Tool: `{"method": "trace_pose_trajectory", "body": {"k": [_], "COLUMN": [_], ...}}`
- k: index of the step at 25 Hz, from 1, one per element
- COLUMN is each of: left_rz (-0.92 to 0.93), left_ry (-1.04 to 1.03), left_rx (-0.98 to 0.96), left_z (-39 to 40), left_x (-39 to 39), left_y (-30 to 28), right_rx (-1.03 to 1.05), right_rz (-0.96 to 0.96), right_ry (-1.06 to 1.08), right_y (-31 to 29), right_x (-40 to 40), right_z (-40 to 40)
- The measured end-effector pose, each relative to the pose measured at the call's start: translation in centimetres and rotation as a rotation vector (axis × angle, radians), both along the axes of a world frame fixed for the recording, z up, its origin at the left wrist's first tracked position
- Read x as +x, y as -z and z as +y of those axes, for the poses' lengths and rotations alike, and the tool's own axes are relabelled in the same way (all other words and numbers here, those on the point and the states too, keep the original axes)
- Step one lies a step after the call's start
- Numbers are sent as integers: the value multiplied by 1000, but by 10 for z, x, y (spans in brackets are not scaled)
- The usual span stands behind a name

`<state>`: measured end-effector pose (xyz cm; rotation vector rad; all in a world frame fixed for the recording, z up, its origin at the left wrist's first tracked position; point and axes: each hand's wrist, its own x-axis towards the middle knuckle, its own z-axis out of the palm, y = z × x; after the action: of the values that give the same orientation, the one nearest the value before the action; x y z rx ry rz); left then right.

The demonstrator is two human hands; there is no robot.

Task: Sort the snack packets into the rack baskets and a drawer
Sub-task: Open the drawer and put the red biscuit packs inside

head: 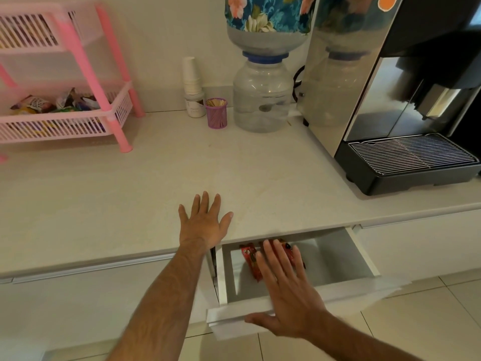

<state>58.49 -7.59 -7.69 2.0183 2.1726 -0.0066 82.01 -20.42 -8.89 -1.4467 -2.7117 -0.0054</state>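
Right hand (286,303) spread wide, fingers straight, thumb against front panel of open drawer (338,293), gripping nothing. Red snack packets (251,261) inside drawer, under those fingertips. Left hand (205,222) flat, palm down on tabletop (130,194), fingers splayed. More packets in pink rack basket (65,126), far left.

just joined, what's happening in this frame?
A person is sorting snacks at a counter. The left hand lies flat on the countertop. The right hand reaches, fingers straight, over the open drawer, where red snack packets lie. More packets sit in the pink rack's lower basket.
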Motion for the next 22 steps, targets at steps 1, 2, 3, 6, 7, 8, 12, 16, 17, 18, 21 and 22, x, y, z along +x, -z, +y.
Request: {"method": "trace_pose_trajectory", "body": {"k": [1, 2, 3, 6, 7, 8, 12, 16, 17, 18, 21, 22], "left_rz": [1, 1, 3, 11, 15, 18, 24, 13, 8, 4, 10, 9], "left_ry": [1, 1, 1, -5, -8, -11, -16, -14, -14, -15, -14, -13], "left_rx": [1, 3, 5, 12, 15, 19, 33, 41, 39, 39, 50, 52], "left_z": [0, 1, 1, 3, 3, 3, 4, 4, 4, 3, 1, 1], "left_x": [0, -1, -1, -1, -1, -1, -1, -1, -1, -1, -1, 0], "left_y": [1, 2, 2, 5, 6, 7, 9, 11, 10, 10, 8, 8], "right_rx": [-7, -11, -16, -15, -13, -13, -4, 71, 98, 127, 214, 244], "right_rz": [-7, -11, -17, -44, -54, -61, -69, -56, -53, -49, -40, -32], "right_ry": [6, 10, 11, 7, 6, 5, 23, 57, 62, 67, 74, 71], "right_y": [0, 0, 0, -1, -1, -2, 2, 10, 11, 12, 13, 12], "right_x": [-2, -3, -5, -10, -12, -13, -19, -23, -24, -25, -28, -29], "right_z": [8, 15, 23, 48, 55, 61, 75, 84, 86, 88, 93, 94]}}
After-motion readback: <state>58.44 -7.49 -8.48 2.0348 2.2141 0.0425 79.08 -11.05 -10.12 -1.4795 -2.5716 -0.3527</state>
